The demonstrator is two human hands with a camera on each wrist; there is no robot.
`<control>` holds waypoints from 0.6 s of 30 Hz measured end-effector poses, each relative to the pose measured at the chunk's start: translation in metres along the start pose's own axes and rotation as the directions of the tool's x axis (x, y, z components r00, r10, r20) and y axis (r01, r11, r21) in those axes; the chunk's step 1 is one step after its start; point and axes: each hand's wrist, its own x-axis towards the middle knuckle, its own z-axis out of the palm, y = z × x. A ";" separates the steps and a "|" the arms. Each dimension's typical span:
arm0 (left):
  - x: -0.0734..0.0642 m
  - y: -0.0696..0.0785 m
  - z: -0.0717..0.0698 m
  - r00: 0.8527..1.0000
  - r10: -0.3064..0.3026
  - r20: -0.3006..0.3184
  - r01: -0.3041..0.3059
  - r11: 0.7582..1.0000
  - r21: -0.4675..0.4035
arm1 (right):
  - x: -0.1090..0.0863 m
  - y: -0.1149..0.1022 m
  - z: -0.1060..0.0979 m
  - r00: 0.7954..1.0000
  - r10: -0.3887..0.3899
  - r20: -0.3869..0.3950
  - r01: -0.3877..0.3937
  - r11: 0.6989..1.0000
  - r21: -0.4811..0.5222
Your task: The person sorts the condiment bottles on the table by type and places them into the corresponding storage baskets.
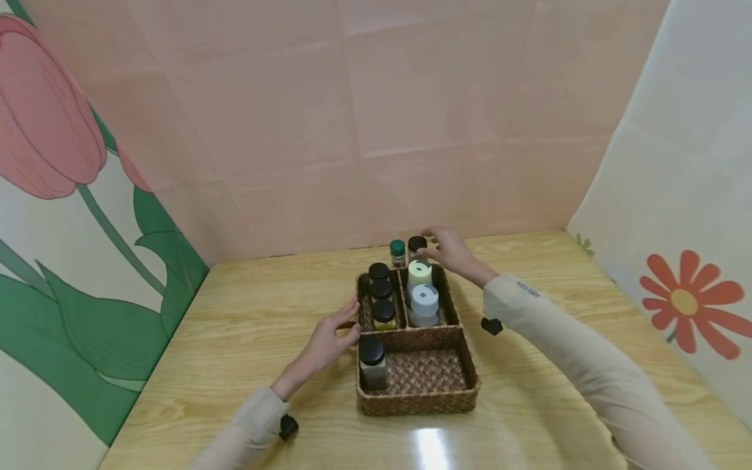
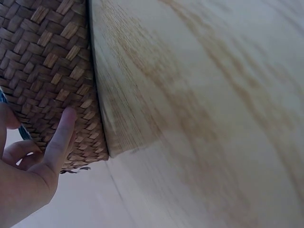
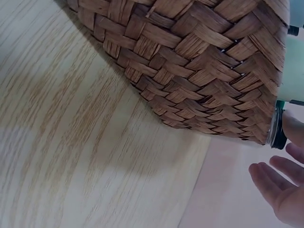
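A woven basket (image 1: 418, 403) with compartments stands on the table. Fingers of my left hand (image 1: 326, 339) touch its left side; in the left wrist view one extended finger (image 2: 61, 135) lies along the weave. My right hand (image 1: 451, 251) is at a black-lidded jar (image 1: 418, 244) behind the basket, its fingers spread around the lid. In the right wrist view the thumb is close to the black lid (image 3: 280, 135); whether they touch I cannot tell. Beside that jar is a green-capped bottle (image 1: 397, 248). The basket hides the lower parts of both.
Several black-lidded jars (image 1: 384, 312) fill the back left compartment. Two pale-lidded containers (image 1: 425, 300) stand in the back right one. Another black-lidded jar (image 1: 373, 362) is at the left of the wide front compartment. A pink backdrop (image 1: 352, 143) rises behind the wooden table (image 1: 252, 326).
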 end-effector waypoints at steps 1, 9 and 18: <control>0.000 0.000 0.000 1.000 -0.002 -0.001 0.002 1.000 0.001 | 0.001 0.001 0.001 1.000 0.007 0.009 -0.007 1.000 0.001; 0.000 0.000 0.000 1.000 -0.003 -0.006 0.003 1.000 -0.003 | 0.005 0.004 0.009 0.999 0.011 0.046 -0.012 1.000 0.012; 0.001 -0.001 0.001 1.000 -0.003 -0.011 0.003 1.000 -0.011 | 0.006 0.001 0.013 0.999 0.013 0.046 -0.009 0.997 -0.074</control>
